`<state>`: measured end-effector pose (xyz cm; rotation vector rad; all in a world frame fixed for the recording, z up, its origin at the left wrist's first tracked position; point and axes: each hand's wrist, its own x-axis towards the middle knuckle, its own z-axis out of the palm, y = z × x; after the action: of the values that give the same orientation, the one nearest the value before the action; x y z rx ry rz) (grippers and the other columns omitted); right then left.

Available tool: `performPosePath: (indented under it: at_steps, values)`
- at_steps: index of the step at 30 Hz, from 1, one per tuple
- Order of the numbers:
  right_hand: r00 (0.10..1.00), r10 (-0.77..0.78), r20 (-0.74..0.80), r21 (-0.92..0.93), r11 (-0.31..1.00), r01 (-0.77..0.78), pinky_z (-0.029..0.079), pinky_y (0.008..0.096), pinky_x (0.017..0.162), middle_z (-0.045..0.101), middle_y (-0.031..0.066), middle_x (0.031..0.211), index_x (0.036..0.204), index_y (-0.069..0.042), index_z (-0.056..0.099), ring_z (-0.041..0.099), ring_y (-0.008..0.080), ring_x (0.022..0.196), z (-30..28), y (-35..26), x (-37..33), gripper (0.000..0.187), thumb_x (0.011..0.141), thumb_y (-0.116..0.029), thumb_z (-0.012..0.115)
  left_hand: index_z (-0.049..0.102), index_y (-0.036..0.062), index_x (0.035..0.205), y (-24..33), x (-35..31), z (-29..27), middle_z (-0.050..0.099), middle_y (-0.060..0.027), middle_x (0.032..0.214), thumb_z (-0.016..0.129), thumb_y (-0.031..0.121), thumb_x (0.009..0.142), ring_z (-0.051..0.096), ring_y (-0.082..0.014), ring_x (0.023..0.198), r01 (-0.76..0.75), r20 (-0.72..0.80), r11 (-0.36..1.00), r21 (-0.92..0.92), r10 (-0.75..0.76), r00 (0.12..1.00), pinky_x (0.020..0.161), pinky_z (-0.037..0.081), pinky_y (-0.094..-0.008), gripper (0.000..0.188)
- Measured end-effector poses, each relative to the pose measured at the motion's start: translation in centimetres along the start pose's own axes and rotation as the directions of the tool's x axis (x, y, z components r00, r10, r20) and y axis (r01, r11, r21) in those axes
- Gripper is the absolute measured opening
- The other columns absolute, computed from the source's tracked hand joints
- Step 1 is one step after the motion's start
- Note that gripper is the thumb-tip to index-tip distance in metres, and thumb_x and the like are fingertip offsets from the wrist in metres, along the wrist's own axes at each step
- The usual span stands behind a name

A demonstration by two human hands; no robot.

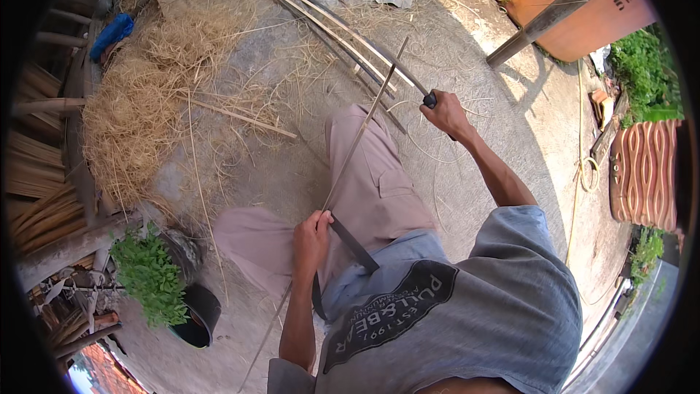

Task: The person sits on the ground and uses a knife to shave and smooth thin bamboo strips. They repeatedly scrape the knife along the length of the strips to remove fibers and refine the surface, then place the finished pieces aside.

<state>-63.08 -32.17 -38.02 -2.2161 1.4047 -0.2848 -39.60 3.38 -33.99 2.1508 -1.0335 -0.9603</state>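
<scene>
In my right hand (450,117), fingers wrapped round it, is the black handle of a knife (413,79); its narrow dark blade points up and left, meeting a thin strip. My left hand (312,233) is closed on this long thin bamboo-like strip (356,138), which runs from beyond my knee, past my hand and down to the lower edge. A flat black band (354,244) lies across my lap beside the left hand. My legs (364,175) are bent in pale trousers on the concrete floor.
A heap of pale shavings (160,66) spreads at the left. Long split strips (313,11) lie ahead. A leafy plant (149,277) and black bucket (200,314) stand lower left. At upper right are an orange panel (569,0) and a post (539,25).
</scene>
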Motion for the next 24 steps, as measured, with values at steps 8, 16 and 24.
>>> performPosePath:
  at_steps: [8,16,24]
  values:
    - [0.919,0.387,-0.070,0.052,0.922,-0.384,0.057,0.0485,0.077,0.069,0.0296,0.079,0.084,0.008,0.067,0.072,0.0416,0.079,0.0,6.7,3.6,0.042,0.079,-0.034,0.071,0.070,0.0014,0.094,-0.2,2.2,-0.5,0.051,-0.0048,0.061,0.054,0.032,0.104,0.047,-0.0120,0.056,0.133,0.312,0.964,-0.232,-0.056,0.948,0.054,0.038,-0.0321,0.036]
    - [0.996,0.063,0.063,-0.205,0.978,-0.048,0.056,0.0496,0.074,0.070,0.0241,0.083,0.095,-0.001,0.065,0.070,0.0414,0.080,1.0,-1.4,-1.8,0.029,0.081,-0.025,0.070,0.067,0.0008,0.108,3.5,6.5,0.3,0.061,0.0010,0.073,0.063,0.037,0.101,0.046,-0.0037,0.055,0.186,0.361,0.909,-0.372,-0.043,0.932,0.049,0.037,-0.0215,0.037]
    - [0.982,0.143,0.120,-0.054,0.989,-0.137,0.056,0.0466,0.077,0.071,0.0261,0.084,0.095,0.004,0.070,0.071,0.0413,0.081,0.8,2.7,-0.3,0.035,0.079,-0.027,0.071,0.068,-0.0051,0.116,-1.6,-6.4,-5.0,0.057,0.0025,0.068,0.067,0.036,0.099,0.050,-0.0062,0.059,0.398,0.275,0.876,-0.273,-0.326,0.904,0.053,0.038,-0.0222,0.045]
